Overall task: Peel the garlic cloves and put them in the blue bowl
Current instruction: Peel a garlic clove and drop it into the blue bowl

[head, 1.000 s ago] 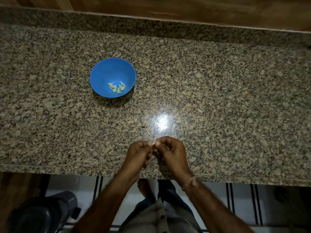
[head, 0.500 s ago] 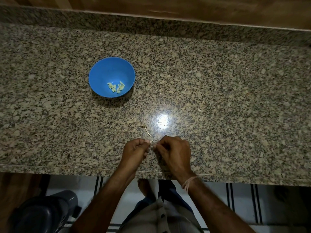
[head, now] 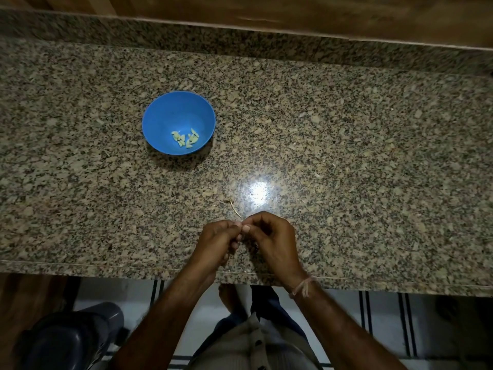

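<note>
Logging hands first: left hand (head: 217, 241) and right hand (head: 272, 239) both over the near edge of the granite counter (head: 373, 156), knuckles up, fingertips meeting between them. — K.

Fingers? — M.

Curled in on both hands, thumb and forefinger tips pressed together at one spot. Whatever sits in that pinch is covered by the tips; cannot tell if either hand has a garlic clove or only the other hand's fingers. — K.

Task items on view, then? — M.

Blue bowl (head: 162, 121) upright on the counter, far-left of the hands, well apart from them. Peeled cloves (head: 185, 138) in a small loose cluster on its floor, toward the near-right wall; pale yellow-green; count unclear. — K.

Loose debris? — M.

One thin dry stalk (head: 235, 209) on the stone just beyond the left hand's knuckles, close to the fingertips, contact unclear. Bright lamp glare (head: 258, 192) on the polish just past it. — K.

Surroundings? — M.

Pale thread (head: 302, 286) tied round the right wrist. Wooden panel (head: 293, 12) behind the counter's raised back strip. Below the edge: a bare foot (head: 229, 297) on a light striped floor (head: 405, 324), a dark rounded bin (head: 69, 340) at lower left, a buttoned light shirt (head: 240, 348) at bottom centre. Lighting dim, edges soft. — K.
</note>
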